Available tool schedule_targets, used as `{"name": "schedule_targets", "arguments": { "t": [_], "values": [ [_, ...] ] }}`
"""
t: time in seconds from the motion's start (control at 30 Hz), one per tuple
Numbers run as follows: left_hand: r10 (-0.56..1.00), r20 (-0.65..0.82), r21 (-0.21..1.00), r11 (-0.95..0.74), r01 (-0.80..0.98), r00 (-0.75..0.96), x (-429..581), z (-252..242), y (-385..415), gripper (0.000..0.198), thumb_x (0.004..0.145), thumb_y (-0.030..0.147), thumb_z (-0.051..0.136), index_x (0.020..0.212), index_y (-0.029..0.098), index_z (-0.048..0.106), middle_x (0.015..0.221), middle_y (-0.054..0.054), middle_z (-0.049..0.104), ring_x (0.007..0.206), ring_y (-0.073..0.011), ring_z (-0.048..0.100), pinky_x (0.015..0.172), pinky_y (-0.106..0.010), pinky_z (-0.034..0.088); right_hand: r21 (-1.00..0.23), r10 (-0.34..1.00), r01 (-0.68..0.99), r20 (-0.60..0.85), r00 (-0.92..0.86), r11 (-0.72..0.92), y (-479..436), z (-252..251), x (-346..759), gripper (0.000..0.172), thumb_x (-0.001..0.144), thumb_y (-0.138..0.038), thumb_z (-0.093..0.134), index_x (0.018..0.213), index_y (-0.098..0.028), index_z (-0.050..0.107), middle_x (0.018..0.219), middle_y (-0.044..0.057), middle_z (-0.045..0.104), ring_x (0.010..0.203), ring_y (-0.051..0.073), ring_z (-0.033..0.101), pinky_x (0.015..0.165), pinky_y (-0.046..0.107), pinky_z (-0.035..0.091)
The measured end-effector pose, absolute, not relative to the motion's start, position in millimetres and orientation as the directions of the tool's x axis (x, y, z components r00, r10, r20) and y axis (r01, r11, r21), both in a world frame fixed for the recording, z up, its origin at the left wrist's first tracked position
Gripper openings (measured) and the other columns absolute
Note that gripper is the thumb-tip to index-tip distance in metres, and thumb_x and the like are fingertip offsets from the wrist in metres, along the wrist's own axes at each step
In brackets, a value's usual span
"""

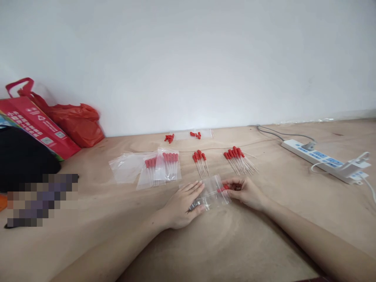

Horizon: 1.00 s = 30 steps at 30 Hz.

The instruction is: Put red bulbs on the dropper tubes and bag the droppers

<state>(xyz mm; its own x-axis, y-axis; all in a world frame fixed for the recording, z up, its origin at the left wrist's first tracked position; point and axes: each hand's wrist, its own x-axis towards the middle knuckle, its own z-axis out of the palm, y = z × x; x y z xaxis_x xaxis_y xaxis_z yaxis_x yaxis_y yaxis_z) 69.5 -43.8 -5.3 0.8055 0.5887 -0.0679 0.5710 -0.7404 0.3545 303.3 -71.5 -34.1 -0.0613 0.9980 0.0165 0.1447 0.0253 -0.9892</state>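
A clear zip bag (210, 188) lies on the wooden table between my hands. My left hand (183, 203) rests flat over the bag's left part, its fingers stretched out and the thumb apart. At the bag's right end, my right hand (242, 192) pinches a dropper by its red rubber bulb (225, 187). The dropper's thin stem seems to be inside the bag, though glare blurs it. Beyond my hands lie a small group of red-bulbed droppers (201, 161) and a larger group of droppers (237, 158).
Filled bags of droppers (169, 164) and flat clear bags (125, 166) lie to the left. Loose red bulbs (169, 138) are near the wall. A power strip (320, 158) with cables is at right. Red bags (79, 121) and a black item (23, 156) stand at left.
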Motion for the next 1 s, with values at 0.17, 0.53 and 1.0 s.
{"name": "schedule_targets", "arguments": {
  "t": [0.17, 0.53, 1.0],
  "values": [
    [0.584, -0.066, 0.334, -0.751, 0.570, 0.809, 70, -6, -45, 0.060, 0.085, 0.048, 0.035, 0.135, 0.017, 0.022, 0.141, -0.009, 0.020, 0.130, -0.0215, 0.017, 0.104, -0.043, 0.021, -0.998, 0.999, 0.060, -0.019, 0.027, -0.020, -71, -29, 297, 0.035, 0.052, -0.038, 0.074, 0.073, -0.016, 0.056, 0.062, -0.002, 0.057, 0.044, 0.005, 0.042, 0.040, 0.020, 0.033],
    [0.582, -0.086, 0.380, -0.731, 0.567, 0.808, 71, -5, -45, 0.066, 0.084, 0.050, 0.037, 0.137, 0.016, 0.017, 0.142, -0.010, 0.018, 0.131, -0.0238, 0.016, 0.105, -0.045, 0.017, -0.968, 0.991, 0.216, 0.117, -0.070, 0.130, -74, -34, 293, 0.029, 0.063, -0.044, 0.066, 0.075, -0.018, 0.067, 0.080, 0.004, 0.060, 0.069, 0.014, 0.054, 0.060, 0.026, 0.043],
    [0.531, 0.147, 0.490, -0.772, 0.405, 0.834, 51, -3, -36, 0.045, 0.072, 0.038, 0.060, 0.115, 0.024, 0.052, 0.119, -0.007, 0.051, 0.110, -0.0231, 0.045, 0.093, -0.040, 0.037, -0.974, 0.997, 0.228, 0.009, 0.071, -0.008, -74, -28, 305, 0.032, 0.061, -0.047, 0.065, 0.062, -0.016, 0.063, 0.059, 0.002, 0.060, 0.052, 0.011, 0.049, 0.049, 0.025, 0.037]
  ]
}}
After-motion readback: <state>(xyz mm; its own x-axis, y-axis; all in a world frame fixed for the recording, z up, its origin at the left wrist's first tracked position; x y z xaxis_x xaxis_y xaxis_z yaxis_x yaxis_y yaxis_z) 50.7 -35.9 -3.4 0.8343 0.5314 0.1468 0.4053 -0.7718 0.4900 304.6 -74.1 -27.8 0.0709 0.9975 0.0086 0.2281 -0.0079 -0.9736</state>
